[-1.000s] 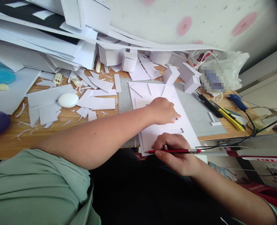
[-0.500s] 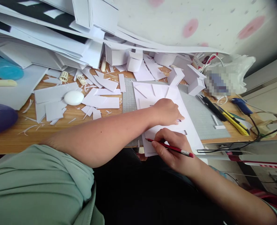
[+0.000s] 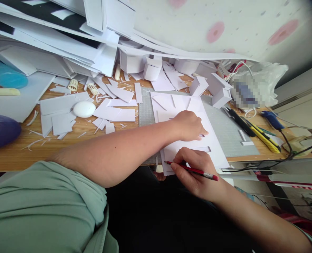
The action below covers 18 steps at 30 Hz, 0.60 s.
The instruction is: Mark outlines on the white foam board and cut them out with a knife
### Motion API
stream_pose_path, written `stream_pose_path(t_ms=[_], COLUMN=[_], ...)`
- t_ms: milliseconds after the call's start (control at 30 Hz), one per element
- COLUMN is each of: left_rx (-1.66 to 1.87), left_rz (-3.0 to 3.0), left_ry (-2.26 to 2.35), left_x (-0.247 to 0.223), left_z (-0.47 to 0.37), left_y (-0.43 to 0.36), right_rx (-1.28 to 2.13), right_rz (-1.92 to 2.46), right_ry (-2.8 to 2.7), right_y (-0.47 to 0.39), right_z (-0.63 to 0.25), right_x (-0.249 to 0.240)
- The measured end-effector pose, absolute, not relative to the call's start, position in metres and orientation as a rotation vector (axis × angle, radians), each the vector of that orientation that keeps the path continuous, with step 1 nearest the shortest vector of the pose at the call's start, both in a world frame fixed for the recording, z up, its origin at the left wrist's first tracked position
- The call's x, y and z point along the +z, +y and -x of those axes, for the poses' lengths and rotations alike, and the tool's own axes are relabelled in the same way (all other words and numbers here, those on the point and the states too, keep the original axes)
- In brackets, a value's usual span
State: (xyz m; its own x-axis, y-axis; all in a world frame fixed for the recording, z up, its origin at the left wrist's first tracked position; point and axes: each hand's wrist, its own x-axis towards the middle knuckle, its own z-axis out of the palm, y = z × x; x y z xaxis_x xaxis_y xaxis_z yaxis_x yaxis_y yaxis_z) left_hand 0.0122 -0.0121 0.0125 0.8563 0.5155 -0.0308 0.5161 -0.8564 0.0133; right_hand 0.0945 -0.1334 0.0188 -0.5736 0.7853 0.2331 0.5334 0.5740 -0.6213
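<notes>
My right hand (image 3: pixel 195 168) is closed round a red pencil (image 3: pixel 198 171) with a pink eraser end. The pencil's dark tip is over the lower left edge of a white board (image 3: pixel 214 135), which has several slots cut in it. Farther up the same board, my left hand (image 3: pixel 189 125) rests flat, its fingertips beside a small slot. The board lies on a grey cutting mat (image 3: pixel 225 121) and reaches over the table's near edge.
White offcuts (image 3: pixel 116 114) and a white egg-shaped object (image 3: pixel 84 109) lie to the left. Small white boxes (image 3: pixel 152 68) stand behind. A yellow cutter (image 3: pixel 263 137), a blue-handled tool (image 3: pixel 272 119) and cables are at the right. White sheets (image 3: pixel 52 38) are stacked at the back left.
My right hand and the pencil have moved slightly down along the board's left side, toward me. My left hand has stayed in place on the board.
</notes>
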Motion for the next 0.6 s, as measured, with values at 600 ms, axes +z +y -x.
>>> stream_pose_path(t_ms=[600], left_rx=[-0.033], left_rz=[-3.027], left_ry=[0.848], left_x=[0.0111], left_z=[-0.0122], left_y=[-0.0130], right_rx=[0.846], right_rz=[1.003], right_ry=[-2.275], right_y=[-0.1410], right_z=[-0.1008], right_x=[0.0209])
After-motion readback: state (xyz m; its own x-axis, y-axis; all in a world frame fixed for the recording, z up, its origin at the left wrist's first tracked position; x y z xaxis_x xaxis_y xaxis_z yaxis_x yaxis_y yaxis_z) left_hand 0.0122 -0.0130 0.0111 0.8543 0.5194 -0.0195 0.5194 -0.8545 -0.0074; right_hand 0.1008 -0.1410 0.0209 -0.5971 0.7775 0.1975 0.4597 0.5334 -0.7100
